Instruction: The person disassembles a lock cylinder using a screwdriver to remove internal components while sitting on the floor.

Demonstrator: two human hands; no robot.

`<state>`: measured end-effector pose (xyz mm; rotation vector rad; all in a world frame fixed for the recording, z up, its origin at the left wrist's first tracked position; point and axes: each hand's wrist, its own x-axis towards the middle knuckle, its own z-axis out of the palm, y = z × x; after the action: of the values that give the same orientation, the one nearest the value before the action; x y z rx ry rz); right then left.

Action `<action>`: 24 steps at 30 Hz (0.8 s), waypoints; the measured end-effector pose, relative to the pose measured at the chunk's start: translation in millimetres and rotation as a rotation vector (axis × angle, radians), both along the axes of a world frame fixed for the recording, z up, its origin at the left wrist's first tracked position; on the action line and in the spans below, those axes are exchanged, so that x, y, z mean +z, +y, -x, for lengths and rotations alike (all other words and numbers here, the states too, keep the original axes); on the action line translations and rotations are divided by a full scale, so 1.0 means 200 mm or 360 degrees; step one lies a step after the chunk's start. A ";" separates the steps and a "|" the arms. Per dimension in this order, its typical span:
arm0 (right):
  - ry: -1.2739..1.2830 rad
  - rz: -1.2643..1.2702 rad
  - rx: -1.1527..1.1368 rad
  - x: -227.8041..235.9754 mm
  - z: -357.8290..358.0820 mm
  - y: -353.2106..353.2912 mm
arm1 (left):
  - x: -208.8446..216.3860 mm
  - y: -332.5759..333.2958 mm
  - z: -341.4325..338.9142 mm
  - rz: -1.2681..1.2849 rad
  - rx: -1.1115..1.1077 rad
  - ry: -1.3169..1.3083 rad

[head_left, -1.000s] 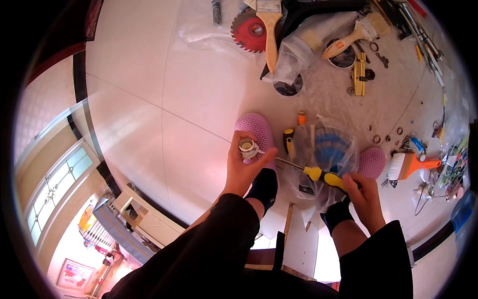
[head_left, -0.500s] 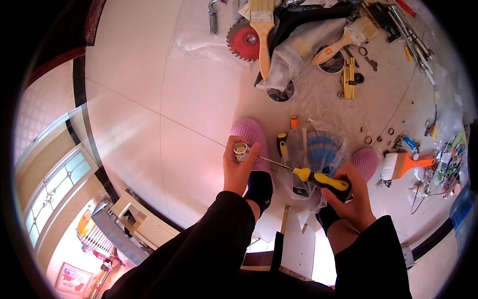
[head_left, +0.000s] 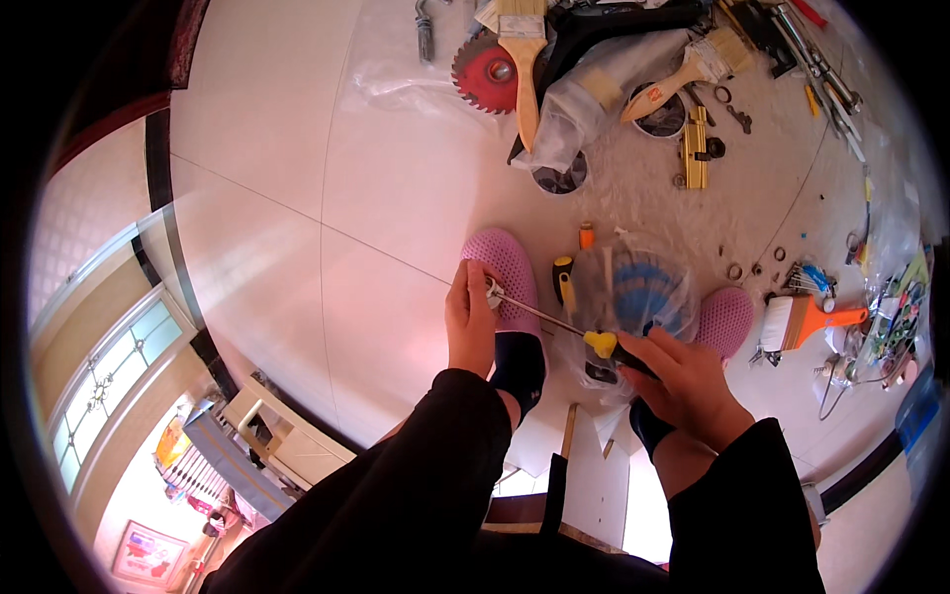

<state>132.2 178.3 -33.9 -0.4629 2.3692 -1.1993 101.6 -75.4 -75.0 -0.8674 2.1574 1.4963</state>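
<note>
My left hand (head_left: 472, 322) is closed around a small round metal fitting (head_left: 493, 293), most of it hidden behind the fingers. In my right hand (head_left: 686, 384) is a screwdriver (head_left: 600, 344) with a yellow and black handle, the palm and fingers covering much of the grip. Its long metal shaft slants up to the left, and the tip meets the fitting at my left fingers. Whether the tip sits inside the fitting, I cannot tell. Below the hands are my pink perforated clogs. Between them lies a clear plastic bag (head_left: 594, 287) around a blue round thing.
Beyond the clogs lie a red saw blade (head_left: 485, 74), a wooden-handled paintbrush (head_left: 522, 59), a second brush (head_left: 683, 79) and a brass lock cylinder (head_left: 696, 148). To the right is an orange-handled brush (head_left: 811, 322) near a heap of small parts. An orange spool-like piece (head_left: 586, 236) stands ahead.
My left hand has turned, so the fitting's round opening no longer faces up. My right hand has rolled over the screwdriver handle, covering more of it.
</note>
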 end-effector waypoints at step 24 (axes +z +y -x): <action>-0.0009 0.0102 -0.0246 0.02 0.07 -0.03 | -0.02 0.03 -0.02 -0.0016 0.0042 0.0086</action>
<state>118.2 171.7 -29.4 -0.3004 2.4040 -1.3460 106.1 -69.9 -78.8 -0.8644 2.1829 1.5595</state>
